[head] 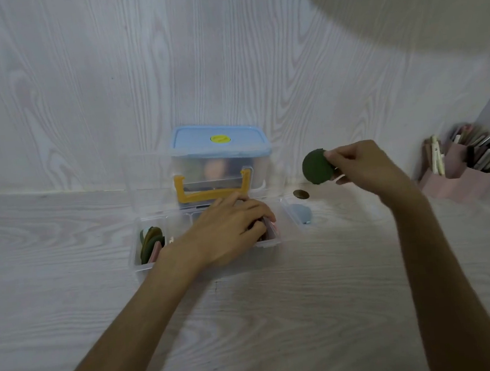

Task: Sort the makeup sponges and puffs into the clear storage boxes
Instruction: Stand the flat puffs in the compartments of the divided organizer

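Green and round, a puff (317, 166) was pinched between thumb and fingers of the right hand (361, 165), held up in the air above the table (280, 316) near its back edge. The left hand (230, 228) reached with curled fingers into the clear divided box (143, 265), gripping pink pieces; olive puffs (152, 242) filled the box's leftmost compartment. Behind it stood a blue-lidded container (220, 157).

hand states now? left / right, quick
Left hand: fingers curled down into the clear divided box; what they hold is hidden.
Right hand: pinches a round dark green puff.
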Available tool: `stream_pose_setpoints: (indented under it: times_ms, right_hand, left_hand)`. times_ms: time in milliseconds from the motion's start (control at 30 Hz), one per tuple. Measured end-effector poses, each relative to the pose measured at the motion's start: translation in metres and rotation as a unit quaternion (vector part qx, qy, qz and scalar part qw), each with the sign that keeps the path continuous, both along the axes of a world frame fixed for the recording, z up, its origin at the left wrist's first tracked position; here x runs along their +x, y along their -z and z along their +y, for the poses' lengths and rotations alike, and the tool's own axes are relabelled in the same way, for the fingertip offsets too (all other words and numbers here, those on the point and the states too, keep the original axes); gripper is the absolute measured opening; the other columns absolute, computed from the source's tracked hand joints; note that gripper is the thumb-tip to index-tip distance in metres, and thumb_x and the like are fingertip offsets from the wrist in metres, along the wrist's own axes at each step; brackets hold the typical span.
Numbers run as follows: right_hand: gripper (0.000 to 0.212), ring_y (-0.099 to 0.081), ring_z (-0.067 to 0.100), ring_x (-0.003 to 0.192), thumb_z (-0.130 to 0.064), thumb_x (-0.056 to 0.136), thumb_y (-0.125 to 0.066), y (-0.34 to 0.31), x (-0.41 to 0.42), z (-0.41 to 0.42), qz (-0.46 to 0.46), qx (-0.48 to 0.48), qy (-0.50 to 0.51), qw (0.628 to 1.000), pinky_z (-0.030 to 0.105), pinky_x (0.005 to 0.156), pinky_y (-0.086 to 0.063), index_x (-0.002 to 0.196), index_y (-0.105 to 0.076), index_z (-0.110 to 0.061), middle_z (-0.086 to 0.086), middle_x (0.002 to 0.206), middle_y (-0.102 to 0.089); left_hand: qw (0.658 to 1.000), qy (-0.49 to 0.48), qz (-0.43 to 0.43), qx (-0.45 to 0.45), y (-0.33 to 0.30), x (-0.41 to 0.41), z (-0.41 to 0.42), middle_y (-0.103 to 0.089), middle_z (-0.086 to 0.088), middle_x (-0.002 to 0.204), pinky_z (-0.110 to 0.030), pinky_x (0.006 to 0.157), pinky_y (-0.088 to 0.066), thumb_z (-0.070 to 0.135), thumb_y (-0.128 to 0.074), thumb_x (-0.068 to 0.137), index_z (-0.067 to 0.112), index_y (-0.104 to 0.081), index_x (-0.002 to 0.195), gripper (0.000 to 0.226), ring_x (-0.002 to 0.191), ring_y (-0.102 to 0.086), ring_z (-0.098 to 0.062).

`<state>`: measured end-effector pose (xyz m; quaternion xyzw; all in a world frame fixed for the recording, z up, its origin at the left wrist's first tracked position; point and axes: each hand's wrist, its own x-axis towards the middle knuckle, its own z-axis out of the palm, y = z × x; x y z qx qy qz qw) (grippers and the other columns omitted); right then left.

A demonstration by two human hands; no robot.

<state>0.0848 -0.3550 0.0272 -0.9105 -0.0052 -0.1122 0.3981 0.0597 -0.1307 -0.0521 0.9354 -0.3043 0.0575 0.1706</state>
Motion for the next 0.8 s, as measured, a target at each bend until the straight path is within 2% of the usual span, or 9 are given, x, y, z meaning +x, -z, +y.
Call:
stream_pose_setpoints:
  times_ms: [67,167,300,367,433,533,667,733,800]
  right_hand:
    - [0.026,-0.068,0.018,0.077,-0.021,0.093,-0.055,-0.015,-0.022,0.004,0.044,0.009,-0.046,0.998,0.026,0.079,-0.055,0.110,-0.068,-0.006,0.014,0.090,-0.071]
    - [0.018,-0.068,0.013,0.067,-0.018,0.089,-0.061,-0.017,-0.036,0.023,0.054,-0.067,-0.063,0.994,0.021,0.070,-0.056,0.095,-0.072,-0.005,0.012,0.081,-0.072]
    - [0.017,-0.070,0.021,0.074,-0.016,0.087,-0.063,0.007,-0.027,0.049,0.070,-0.176,-0.036,0.981,0.035,0.077,-0.058,0.090,-0.072,-0.002,0.013,0.082,-0.072]
    - [0.015,-0.068,0.024,0.078,-0.015,0.084,-0.065,0.021,-0.021,0.059,0.079,-0.227,-0.021,0.971,0.037,0.076,-0.058,0.090,-0.069,-0.003,0.012,0.084,-0.070]
    - [0.015,-0.066,0.024,0.078,-0.017,0.083,-0.065,0.032,-0.016,0.065,0.078,-0.248,-0.020,0.965,0.031,0.070,-0.055,0.090,-0.068,-0.003,0.010,0.082,-0.067]
    - [0.019,-0.064,0.025,0.077,-0.023,0.083,-0.066,0.038,-0.012,0.068,0.085,-0.245,-0.034,0.965,0.032,0.066,-0.052,0.086,-0.066,-0.004,0.009,0.077,-0.064]
    - [0.033,-0.048,0.017,0.062,-0.028,0.088,-0.060,0.031,-0.009,0.062,0.171,-0.275,-0.069,0.944,0.025,0.054,-0.037,0.063,-0.046,-0.013,0.001,0.063,-0.046]
    - [0.025,-0.056,0.019,0.069,-0.024,0.091,-0.056,0.026,-0.007,0.055,0.236,-0.270,-0.130,0.924,0.028,0.064,-0.047,0.074,-0.060,-0.005,0.007,0.075,-0.060]
    - [0.029,-0.063,0.026,0.092,-0.024,0.090,-0.059,0.025,-0.006,0.051,0.250,-0.269,-0.164,0.916,0.036,0.085,-0.051,0.101,-0.068,0.000,0.013,0.104,-0.069]
  left_hand:
    - [1.000,-0.001,0.000,0.001,0.000,0.000,0.000,-0.050,0.019,0.133,-0.027,0.102,-0.028,0.038,-0.021,0.088,0.035,-0.054,0.123,0.048,0.121,-0.033,-0.006]
    - [1.000,0.000,-0.006,0.003,-0.001,0.000,0.000,-0.051,0.018,0.132,-0.028,0.103,-0.029,0.037,-0.021,0.088,0.034,-0.054,0.123,0.048,0.120,-0.034,-0.006]
    - [1.000,-0.002,-0.010,0.009,-0.001,-0.001,-0.001,-0.051,0.018,0.131,-0.026,0.099,-0.029,0.036,-0.021,0.088,0.033,-0.054,0.121,0.047,0.119,-0.034,-0.005]
    - [1.000,-0.003,-0.010,0.009,-0.002,-0.001,0.000,-0.051,0.017,0.131,-0.026,0.099,-0.029,0.036,-0.022,0.087,0.032,-0.055,0.122,0.048,0.119,-0.034,-0.005]
    - [1.000,-0.004,-0.011,0.006,-0.003,-0.002,0.000,-0.052,0.016,0.130,-0.027,0.100,-0.030,0.036,-0.022,0.087,0.030,-0.056,0.122,0.049,0.119,-0.035,-0.006]
    - [1.000,-0.004,-0.015,0.007,-0.003,-0.002,-0.001,-0.053,0.013,0.130,-0.028,0.100,-0.031,0.036,-0.022,0.086,0.028,-0.056,0.123,0.051,0.119,-0.035,-0.006]
    - [1.000,-0.003,-0.012,0.009,-0.004,-0.003,0.000,-0.052,0.014,0.130,-0.022,0.094,-0.026,0.037,-0.022,0.086,0.027,-0.055,0.123,0.051,0.118,-0.034,-0.005]
    - [1.000,-0.006,-0.008,0.008,-0.004,-0.005,-0.001,-0.052,0.012,0.129,-0.022,0.092,-0.026,0.038,-0.024,0.085,0.027,-0.054,0.123,0.049,0.118,-0.034,-0.005]
    - [1.000,-0.022,0.002,-0.001,-0.007,-0.007,-0.002,-0.051,0.007,0.129,-0.024,0.093,-0.027,0.038,-0.031,0.089,0.028,-0.050,0.126,0.043,0.122,-0.034,-0.007]
